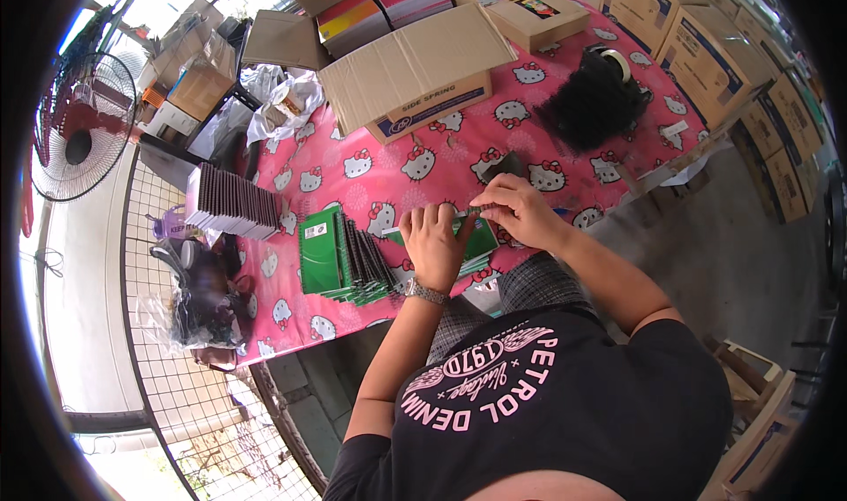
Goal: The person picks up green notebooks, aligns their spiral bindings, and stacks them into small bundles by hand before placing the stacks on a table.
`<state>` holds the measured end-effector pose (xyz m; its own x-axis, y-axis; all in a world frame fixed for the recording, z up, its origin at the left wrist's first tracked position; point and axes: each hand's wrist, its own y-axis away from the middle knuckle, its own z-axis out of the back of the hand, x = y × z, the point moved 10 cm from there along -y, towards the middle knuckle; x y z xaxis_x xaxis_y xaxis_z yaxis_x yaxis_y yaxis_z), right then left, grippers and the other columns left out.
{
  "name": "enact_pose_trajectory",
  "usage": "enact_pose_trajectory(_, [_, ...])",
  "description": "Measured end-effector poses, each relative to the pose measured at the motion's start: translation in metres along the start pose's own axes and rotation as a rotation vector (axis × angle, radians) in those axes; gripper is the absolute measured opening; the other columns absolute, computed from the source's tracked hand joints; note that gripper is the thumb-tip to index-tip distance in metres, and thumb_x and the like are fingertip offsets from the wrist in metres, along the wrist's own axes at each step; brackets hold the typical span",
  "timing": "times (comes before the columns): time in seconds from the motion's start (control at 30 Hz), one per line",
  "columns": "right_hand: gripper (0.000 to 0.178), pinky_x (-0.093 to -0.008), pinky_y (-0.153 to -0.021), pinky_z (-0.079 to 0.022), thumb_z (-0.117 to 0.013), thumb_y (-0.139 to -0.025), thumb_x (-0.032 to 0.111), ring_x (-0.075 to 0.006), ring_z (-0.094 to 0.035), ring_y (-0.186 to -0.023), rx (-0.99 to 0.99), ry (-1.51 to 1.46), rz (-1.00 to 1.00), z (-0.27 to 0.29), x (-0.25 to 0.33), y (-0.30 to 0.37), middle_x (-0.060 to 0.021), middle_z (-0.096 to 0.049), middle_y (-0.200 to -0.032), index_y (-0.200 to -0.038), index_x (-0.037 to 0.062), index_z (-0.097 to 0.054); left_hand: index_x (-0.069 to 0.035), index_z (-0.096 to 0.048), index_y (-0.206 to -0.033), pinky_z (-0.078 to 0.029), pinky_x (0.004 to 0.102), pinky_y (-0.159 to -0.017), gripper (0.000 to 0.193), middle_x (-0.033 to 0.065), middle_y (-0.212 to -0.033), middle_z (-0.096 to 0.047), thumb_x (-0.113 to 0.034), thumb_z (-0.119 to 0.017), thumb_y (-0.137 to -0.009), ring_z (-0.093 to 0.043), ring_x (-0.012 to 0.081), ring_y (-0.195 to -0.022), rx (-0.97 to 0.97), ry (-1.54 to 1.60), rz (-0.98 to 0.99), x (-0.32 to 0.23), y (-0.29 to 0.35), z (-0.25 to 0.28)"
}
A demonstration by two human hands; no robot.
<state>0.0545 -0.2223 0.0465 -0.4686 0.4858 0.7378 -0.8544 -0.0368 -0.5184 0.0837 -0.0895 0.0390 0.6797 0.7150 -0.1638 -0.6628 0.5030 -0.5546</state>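
Note:
A green notebook lies at the table's near edge in front of me, with more notebooks under it. My left hand rests over its left part, fingers bent over the top edge and thumb pressing on the cover. At the same edge, further right, my right hand has its thumb and fingertips pinched together; whatever they grip is too small to make out. Just beyond that hand is a small dark flat piece. Left of my hands, spiral-bound green notebooks stand in a leaning, fanned stack.
The table wears a pink patterned cover. Dark-edged notebooks are stacked at left. An open carton of books, a flat brown box and a black tangled heap with a tape roll lie further back. Cartons stand right.

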Motion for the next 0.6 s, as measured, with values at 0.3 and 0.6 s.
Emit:
enact_pose_trajectory(0.3, [0.018, -0.0336, -0.073, -0.052, -0.065, -0.090, 0.006, -0.0236, -0.063, -0.087, 0.237, 0.055, 0.207, -0.007, 0.010, -0.013, -0.0091, -0.065, -0.093, -0.107, 0.0045, -0.070, -0.009, -0.061, -0.094, -0.038, 0.0447, -0.092, 0.036, 0.0061, -0.087, -0.060, -0.041, -0.073, -0.082, -0.058, 0.0269, -0.091, 0.127, -0.068, 0.011, -0.002, -0.004, 0.001])
enact_pose_trajectory(0.6, [0.019, -0.0418, -0.080, -0.051, -0.065, -0.090, 0.010, -0.0346, -0.062, -0.094, 0.235, 0.033, -0.095, -0.009, 0.008, -0.002, -0.0123, -0.061, -0.095, -0.108, 0.0044, -0.060, -0.011, -0.057, -0.111, -0.033, 0.0502, -0.103, 0.032, 0.0069, -0.099, -0.060, -0.028, -0.069, -0.087, -0.057, 0.0277, -0.099, 0.110, 0.016, -0.071, -0.010, 0.007, 0.010])
